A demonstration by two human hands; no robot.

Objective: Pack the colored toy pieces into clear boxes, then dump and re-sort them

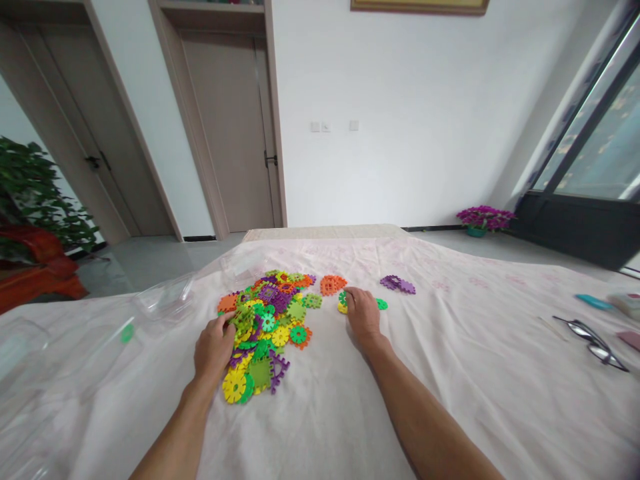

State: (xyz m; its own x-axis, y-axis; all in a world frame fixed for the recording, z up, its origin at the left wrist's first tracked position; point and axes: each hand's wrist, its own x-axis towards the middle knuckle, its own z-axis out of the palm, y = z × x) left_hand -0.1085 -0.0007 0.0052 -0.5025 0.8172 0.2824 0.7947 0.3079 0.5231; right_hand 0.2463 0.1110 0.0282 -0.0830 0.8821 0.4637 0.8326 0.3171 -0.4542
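Note:
A heap of interlocking plastic building pieces (280,333) lies on the cloth, with notched discs and squares in yellow, green, purple and orange. At its left edge is my left hand (214,350), fingers curled and thumb against an olive-green square piece (244,321). My right hand (364,313) reaches down to a small group of discs, its fingers close together. A green disc (343,297) and a yellow disc (342,308) show by its fingertips, and another green disc (382,305) pokes out on its right. What those fingers pinch, if anything, is hidden.
Beyond my right hand lie orange pieces (333,285) and purple pieces (398,285). Clear plastic containers (167,297) stand at the left. Eyeglasses (595,343) and a blue object (593,301) rest at the right on the pale tablecloth (475,373).

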